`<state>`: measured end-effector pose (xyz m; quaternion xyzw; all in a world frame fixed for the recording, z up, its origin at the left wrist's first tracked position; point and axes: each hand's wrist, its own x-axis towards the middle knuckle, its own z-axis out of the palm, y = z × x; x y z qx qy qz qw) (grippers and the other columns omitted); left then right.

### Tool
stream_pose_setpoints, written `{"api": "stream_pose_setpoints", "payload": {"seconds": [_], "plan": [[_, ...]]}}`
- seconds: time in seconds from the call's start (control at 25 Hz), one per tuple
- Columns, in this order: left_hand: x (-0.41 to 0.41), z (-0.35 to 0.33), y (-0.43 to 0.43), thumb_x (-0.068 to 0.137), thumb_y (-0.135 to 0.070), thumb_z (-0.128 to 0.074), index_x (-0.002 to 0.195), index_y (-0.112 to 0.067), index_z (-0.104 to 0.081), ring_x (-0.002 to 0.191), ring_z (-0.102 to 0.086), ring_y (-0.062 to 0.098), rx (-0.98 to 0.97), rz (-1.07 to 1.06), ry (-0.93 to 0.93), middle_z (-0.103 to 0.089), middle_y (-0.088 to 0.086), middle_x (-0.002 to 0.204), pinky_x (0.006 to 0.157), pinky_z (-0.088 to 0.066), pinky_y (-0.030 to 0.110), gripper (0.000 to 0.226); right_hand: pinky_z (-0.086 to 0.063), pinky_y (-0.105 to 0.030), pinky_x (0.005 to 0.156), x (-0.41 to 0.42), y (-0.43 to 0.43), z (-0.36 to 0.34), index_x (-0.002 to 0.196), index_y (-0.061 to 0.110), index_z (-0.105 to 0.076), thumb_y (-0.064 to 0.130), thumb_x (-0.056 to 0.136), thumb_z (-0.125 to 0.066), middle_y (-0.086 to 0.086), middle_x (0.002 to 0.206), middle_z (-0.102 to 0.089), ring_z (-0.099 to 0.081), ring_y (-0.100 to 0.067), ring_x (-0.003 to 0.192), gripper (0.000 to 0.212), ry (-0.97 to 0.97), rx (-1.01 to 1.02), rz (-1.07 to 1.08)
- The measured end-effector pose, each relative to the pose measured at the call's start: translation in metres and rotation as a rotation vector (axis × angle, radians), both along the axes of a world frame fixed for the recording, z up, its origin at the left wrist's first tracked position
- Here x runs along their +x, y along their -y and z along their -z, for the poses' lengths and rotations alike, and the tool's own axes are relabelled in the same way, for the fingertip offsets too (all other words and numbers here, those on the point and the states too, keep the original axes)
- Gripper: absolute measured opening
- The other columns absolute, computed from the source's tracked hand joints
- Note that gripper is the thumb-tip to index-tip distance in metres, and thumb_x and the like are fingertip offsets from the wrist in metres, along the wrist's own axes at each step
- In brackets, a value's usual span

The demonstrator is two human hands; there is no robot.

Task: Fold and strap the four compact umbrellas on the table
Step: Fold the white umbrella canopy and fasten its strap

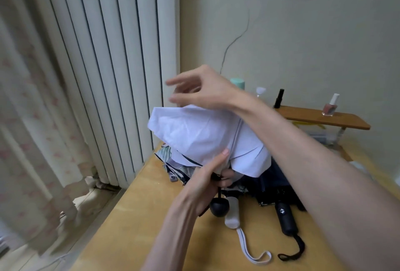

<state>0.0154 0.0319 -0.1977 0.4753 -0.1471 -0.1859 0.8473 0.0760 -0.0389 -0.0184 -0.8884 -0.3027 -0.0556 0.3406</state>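
A pale lilac umbrella [194, 134] is held up over the wooden table [138, 216], its canopy loose and its round black handle [219, 206] hanging below. My left hand [207, 179] grips it at the shaft, just under the canopy. Above the canopy's top hovers my right hand [201, 88], fingers spread and blurred, holding nothing. Beneath lie a dark navy umbrella [275, 184] with a black handle [285, 218] and wrist loop, a grey-handled umbrella [232, 214] with a white strap, and a striped patterned umbrella [173, 162], all unfolded and tangled together.
A white radiator [104, 54] and a curtain [26, 119] stand at the left of the table. A small wooden shelf [320, 117] at the back right carries a nail polish bottle [330, 106], a black bottle [279, 98] and a mint container [237, 83].
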Motion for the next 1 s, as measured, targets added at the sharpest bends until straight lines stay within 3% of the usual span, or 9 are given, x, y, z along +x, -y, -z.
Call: {"api": "stream_pose_setpoints", "payload": {"seconds": [0.08,0.16,0.24,0.32,0.44,0.6,0.72,0.84,1.0], "plan": [[-0.001,0.000,-0.004,0.089,-0.041,-0.076,0.086,-0.030,-0.079,0.068,-0.035,0.010,-0.014,0.009,-0.003,-0.053,-0.008,0.083,0.062,-0.020,0.026,0.012,-0.040,-0.003,0.089,-0.007,0.028,-0.011,0.139,0.039,-0.066,0.051,0.087,-0.081,0.011,0.128,-0.071,-0.062,0.006,0.117,0.055,0.017,-0.064,0.052],[-0.001,0.000,-0.006,0.092,-0.037,-0.071,0.083,-0.030,-0.080,0.066,-0.037,0.009,-0.024,0.004,-0.020,-0.055,-0.009,0.081,0.061,-0.022,0.025,0.015,-0.035,-0.015,0.104,-0.014,0.056,-0.015,0.144,0.053,-0.055,0.067,0.082,-0.076,0.019,0.145,-0.057,-0.049,0.004,0.135,0.067,-0.044,-0.261,0.125],[0.000,0.001,-0.006,0.091,-0.034,-0.072,0.083,-0.029,-0.080,0.064,-0.038,0.009,-0.020,-0.013,-0.029,-0.055,-0.007,0.080,0.059,-0.022,0.024,0.012,-0.039,-0.026,0.105,-0.020,0.067,-0.008,0.144,0.055,-0.053,0.069,0.081,-0.076,0.019,0.144,-0.055,-0.050,-0.003,0.132,0.069,-0.146,-0.339,0.180],[0.000,0.002,-0.004,0.085,-0.033,-0.079,0.087,-0.025,-0.077,0.064,-0.042,0.011,0.016,-0.033,-0.024,-0.056,-0.002,0.081,0.058,-0.025,0.024,0.008,-0.043,-0.020,0.090,-0.015,0.068,0.007,0.133,0.047,-0.066,0.065,0.083,-0.077,0.021,0.122,-0.066,-0.059,-0.002,0.112,0.054,-0.161,-0.259,0.223],[0.003,0.006,-0.001,0.079,-0.044,-0.085,0.095,-0.018,-0.065,0.067,-0.045,0.016,0.153,-0.049,0.023,-0.048,0.005,0.082,0.058,-0.035,0.022,0.036,-0.045,-0.025,0.071,-0.013,0.062,0.027,0.107,0.036,-0.074,0.059,0.086,-0.077,0.019,0.087,-0.067,-0.063,-0.006,0.088,0.031,-0.017,-0.157,0.308],[0.002,0.008,0.000,0.077,-0.065,-0.081,0.112,-0.013,-0.067,0.088,-0.053,0.029,0.201,-0.060,-0.003,-0.057,0.012,0.102,0.071,-0.058,0.030,0.064,-0.052,-0.042,0.094,-0.011,0.053,0.041,0.103,0.034,-0.068,0.065,0.084,-0.069,0.006,0.104,-0.069,-0.061,-0.020,0.108,0.036,0.077,-0.221,0.426],[0.000,0.008,-0.001,0.084,-0.062,-0.076,0.118,-0.016,-0.075,0.093,-0.066,0.037,0.197,-0.091,-0.025,-0.072,0.018,0.108,0.084,-0.064,0.048,0.057,-0.038,-0.039,0.110,-0.014,0.061,0.037,0.125,0.038,-0.067,0.074,0.084,-0.068,0.006,0.134,-0.057,-0.044,-0.016,0.134,0.054,0.029,-0.300,0.373],[0.000,0.008,-0.004,0.083,-0.060,-0.078,0.120,-0.018,-0.073,0.077,-0.070,0.027,0.227,-0.105,-0.015,-0.075,0.016,0.095,0.072,-0.062,0.043,0.056,-0.041,-0.033,0.112,-0.017,0.070,0.040,0.132,0.035,-0.067,0.077,0.079,-0.072,0.007,0.145,-0.061,-0.052,-0.014,0.138,0.068,-0.131,-0.188,0.298],[0.001,0.010,-0.008,0.087,-0.059,-0.076,0.111,-0.017,-0.066,0.059,-0.045,0.013,0.218,-0.002,0.048,-0.056,0.000,0.076,0.055,-0.029,0.024,0.050,-0.045,-0.047,0.114,-0.011,0.070,0.049,0.108,0.026,-0.073,0.078,0.072,-0.073,0.001,0.135,-0.069,-0.063,-0.017,0.128,0.063,-0.060,-0.084,0.237]]}}
